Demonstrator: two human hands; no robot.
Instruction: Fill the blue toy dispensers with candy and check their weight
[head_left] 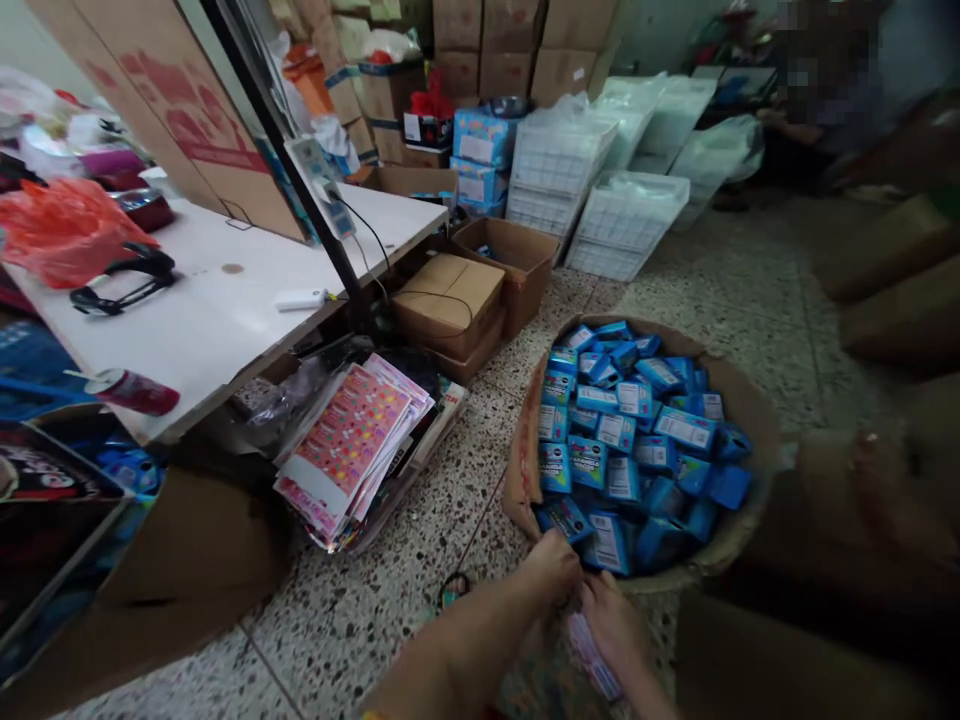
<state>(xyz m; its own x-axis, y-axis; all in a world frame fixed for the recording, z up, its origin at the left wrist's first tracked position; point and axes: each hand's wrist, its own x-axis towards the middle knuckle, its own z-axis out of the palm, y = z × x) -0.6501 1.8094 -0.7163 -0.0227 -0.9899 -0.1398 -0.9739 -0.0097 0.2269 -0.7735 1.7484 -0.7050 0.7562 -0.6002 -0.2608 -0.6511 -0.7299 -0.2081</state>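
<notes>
My left hand [555,562] is closed at the near rim of a round-bulging cardboard box [523,470]. What its fingers hold is hidden. Right beside it, my right hand [611,612] is closed too, its fingertips almost meeting the left ones. A pink-and-white printed strip [592,655] runs along the right palm, apparently held there; its kind is not clear. Small blue printed boxes [616,432] fill the cardboard box in a loose heap, and some lie just beyond my fingers [606,542].
A white table [225,290] at left carries a soda can [135,391] and a red plastic bag [67,235]. Printed sheets [349,440] are stacked on the speckled floor. Brown cartons [450,295] and white crates [628,225] stand beyond. Another person [832,100] sits at the back right.
</notes>
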